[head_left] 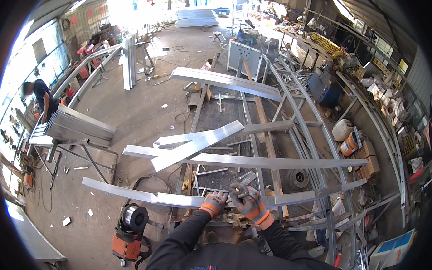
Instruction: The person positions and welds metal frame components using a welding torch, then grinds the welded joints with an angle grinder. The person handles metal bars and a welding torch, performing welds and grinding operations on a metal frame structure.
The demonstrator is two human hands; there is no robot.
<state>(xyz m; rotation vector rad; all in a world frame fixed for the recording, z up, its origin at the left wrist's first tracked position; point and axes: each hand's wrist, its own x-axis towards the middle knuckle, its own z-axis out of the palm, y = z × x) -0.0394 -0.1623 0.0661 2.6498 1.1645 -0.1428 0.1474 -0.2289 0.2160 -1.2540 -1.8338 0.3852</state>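
Both my hands wear grey work gloves with orange cuffs. My left hand (214,204) lies at the near silver metal beam (175,199), its fingers bent over the top. Just right of it, my right hand (250,203) is raised over the same beam with its fingers curled in; whatever they may hold is too small to make out. Ahead of my hands a second long beam (279,162) runs crosswise, and a shorter flat metal piece (197,146) lies slanted across it. Steel rails (255,157) of a frame stand under these beams.
A wire spool (134,218) sits on an orange-and-black machine (126,245) by my left arm. Another person (42,97) bends over stacked metal profiles (77,125) at the left. More profiles (228,82) lie farther ahead. A white jug (342,130) and an orange bucket (350,143) stand right.
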